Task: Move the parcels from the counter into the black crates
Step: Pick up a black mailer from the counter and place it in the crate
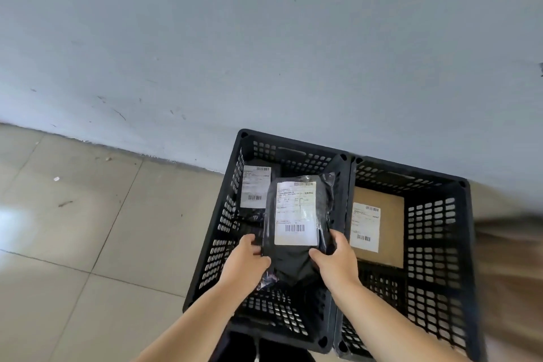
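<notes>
**Parcel sorting corner in a bare back room**

Two black perforated crates [440,244] stand side by side on a scuffed beige tiled floor [73,244] against a plain grey-white wall [264,38]. Inside them lie labelled, barcoded parcels: black mailer bags [296,214] and a cardboard box [388,229]. It suits a courier depot or stockroom.

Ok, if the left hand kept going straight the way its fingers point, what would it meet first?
The left hand already grips the black parcel. Beyond that, probably the divider wall between the left crate and right crate; depth is unclear.
</notes>
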A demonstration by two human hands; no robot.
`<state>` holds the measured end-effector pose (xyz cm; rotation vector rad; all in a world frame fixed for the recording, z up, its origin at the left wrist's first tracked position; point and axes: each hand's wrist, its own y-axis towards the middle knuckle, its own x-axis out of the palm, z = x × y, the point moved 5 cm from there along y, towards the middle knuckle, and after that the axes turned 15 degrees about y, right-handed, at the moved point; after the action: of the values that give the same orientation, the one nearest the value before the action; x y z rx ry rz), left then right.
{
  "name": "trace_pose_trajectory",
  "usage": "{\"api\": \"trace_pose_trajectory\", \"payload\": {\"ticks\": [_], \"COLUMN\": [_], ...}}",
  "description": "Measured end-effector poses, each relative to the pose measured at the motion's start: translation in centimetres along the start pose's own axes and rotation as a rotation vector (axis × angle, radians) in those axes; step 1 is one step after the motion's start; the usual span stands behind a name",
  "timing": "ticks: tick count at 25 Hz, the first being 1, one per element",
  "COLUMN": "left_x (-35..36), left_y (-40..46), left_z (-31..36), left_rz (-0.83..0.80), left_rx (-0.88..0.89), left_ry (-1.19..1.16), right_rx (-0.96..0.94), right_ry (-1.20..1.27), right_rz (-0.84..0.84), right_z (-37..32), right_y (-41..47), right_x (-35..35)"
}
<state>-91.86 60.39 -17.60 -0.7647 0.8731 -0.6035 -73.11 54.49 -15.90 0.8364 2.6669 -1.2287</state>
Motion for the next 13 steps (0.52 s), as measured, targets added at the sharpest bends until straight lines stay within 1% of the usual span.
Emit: {"api": "trace_pose_trajectory", "payload": {"ticks": [2, 5, 9, 11, 13], "left_x": [0.1, 0.2, 0.8, 1.4, 2.2], "left_y": [3.5, 9.2, 16.1, 19.5, 22.9], "left_z": [-0.3, -0.5, 0.4, 1.0, 1.3], "left_rz": [-0.015, -0.045, -0.01, 0.034, 0.057], "left_rx": [0.003, 0.04, 0.193, 0.264, 0.322], "left_ry": [0.099, 0.322, 0.594, 0.742, 0.948], "right_rx": [-0.017, -0.045, -0.074, -0.051, -0.014], "right_ry": [-0.04, -0.102, -0.267, -0.277, -0.247], "right_rz": [0.082, 0.173, 0.306, 0.344, 0.342], "right_z": [0.1, 0.4, 1.9, 3.8, 5.9], "right_y": [2.5, 7.5, 13.8, 16.9, 19.9], "right_x": [1.1, 3.4, 6.2, 7.4, 8.6]}}
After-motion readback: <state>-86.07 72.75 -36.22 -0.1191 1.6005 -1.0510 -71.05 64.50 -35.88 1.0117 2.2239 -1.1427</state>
